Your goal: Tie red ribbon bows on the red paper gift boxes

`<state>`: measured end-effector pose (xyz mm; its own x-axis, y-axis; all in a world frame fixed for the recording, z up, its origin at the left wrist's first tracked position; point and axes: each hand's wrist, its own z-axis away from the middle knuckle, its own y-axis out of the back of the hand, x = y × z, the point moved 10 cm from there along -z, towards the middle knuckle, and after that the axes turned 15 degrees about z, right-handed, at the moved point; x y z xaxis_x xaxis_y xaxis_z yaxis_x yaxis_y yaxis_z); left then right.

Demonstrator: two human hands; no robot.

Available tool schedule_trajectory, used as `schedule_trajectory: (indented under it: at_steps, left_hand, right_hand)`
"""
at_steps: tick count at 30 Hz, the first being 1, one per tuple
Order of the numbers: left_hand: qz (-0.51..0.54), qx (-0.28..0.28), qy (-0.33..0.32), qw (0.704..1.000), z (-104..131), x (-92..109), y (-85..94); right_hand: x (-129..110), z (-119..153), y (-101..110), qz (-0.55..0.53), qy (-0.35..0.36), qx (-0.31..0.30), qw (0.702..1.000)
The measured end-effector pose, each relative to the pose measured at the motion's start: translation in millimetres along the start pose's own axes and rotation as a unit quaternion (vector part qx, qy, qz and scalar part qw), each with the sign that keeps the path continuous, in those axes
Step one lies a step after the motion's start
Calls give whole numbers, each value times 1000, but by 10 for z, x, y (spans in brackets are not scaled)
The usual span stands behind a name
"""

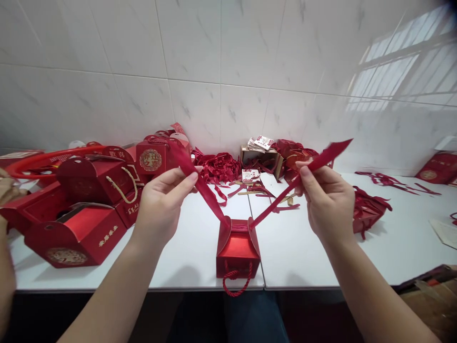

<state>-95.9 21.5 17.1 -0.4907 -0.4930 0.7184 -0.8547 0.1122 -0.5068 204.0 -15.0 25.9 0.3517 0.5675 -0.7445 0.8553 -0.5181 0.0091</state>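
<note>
A small red gift box (238, 247) stands upright at the table's front edge, a red cord handle hanging down its near side. Dark red ribbon (210, 197) passes through the top of the box, and its two ends spread up and apart in a V. My left hand (162, 200) pinches one end between thumb and fingers, up and to the left of the box. On the other side, my right hand (324, 200) pinches the opposite end, whose pointed tip sticks out past the fingers. Both ribbon lengths look stretched fairly straight.
Several red gift boxes (82, 233) crowd the left, beside a red plastic basket (53, 159). Loose ribbons (221, 166) and a small carton (274, 164) lie by the tiled wall. A ribbon-tied box (369, 209) sits right. Another person's hand (7, 190) shows far left.
</note>
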Motion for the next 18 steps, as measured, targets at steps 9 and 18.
schedule_trajectory:
  at_steps: [9,18]
  left_hand:
    - [-39,-106,33,993,-174,69,-542]
    - [-57,-172,30,983,-85,16,-761]
  right_hand:
    - [-385,-142,-415,-39,38,-84,995]
    - [-288,-79,-774,-180,-102,-208,956]
